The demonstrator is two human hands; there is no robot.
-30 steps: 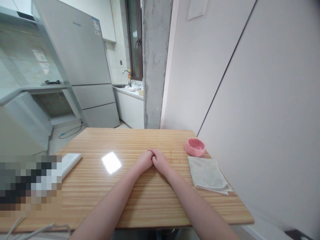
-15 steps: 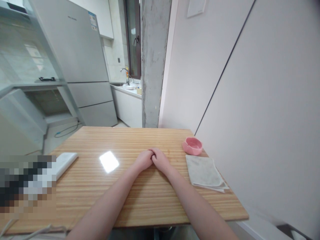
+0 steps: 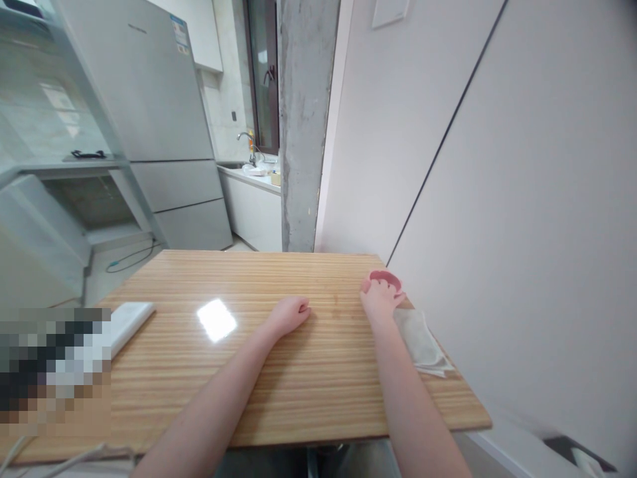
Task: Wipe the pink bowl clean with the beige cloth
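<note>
1. Two hands are in view, both bare and both the person's own. The right hand (image 3: 379,297) lies over the near rim of the one small round pink ceramic dish (image 3: 387,278), fingers curled loosely down onto it; whether they actually pinch the rim cannot be told, since the hand hides the contact.
2. The left hand (image 3: 291,312) rests on the worktop (image 3: 279,392) near its middle, curled into a loose fist, holding nothing, well apart from the right hand.
3. The pink dish stands close to the far right corner of the worktop, upright, with only its far rim and part of its hollow showing past the fingers.
4. One folded pale grey cloth (image 3: 421,342) lies flat along the right edge of the worktop, just on the near side of the dish; the right wrist crosses its far left corner.
5. One flat white rectangular block (image 3: 127,317) lies near the left edge of the worktop, well apart from both hands, its near end running into a blurred patch.
6. The worktop is light striped wood with one bright glare spot left of the left hand.
</note>
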